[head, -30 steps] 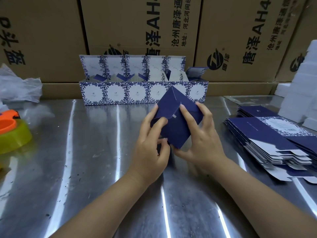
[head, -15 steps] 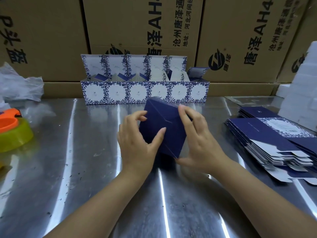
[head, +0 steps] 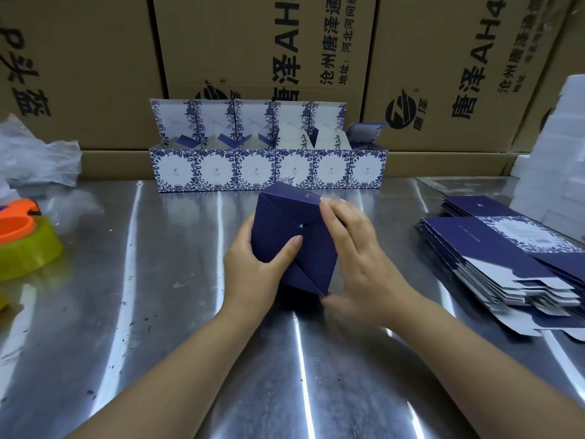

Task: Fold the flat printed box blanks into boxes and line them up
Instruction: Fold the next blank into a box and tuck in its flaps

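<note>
Left hand [head: 253, 267], right hand [head: 357, 248], close together

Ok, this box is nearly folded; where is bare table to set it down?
Bare table lies right of the row of folded boxes, and between the tape dispenser and the held box. The flat blanks crowd the right side.
</note>
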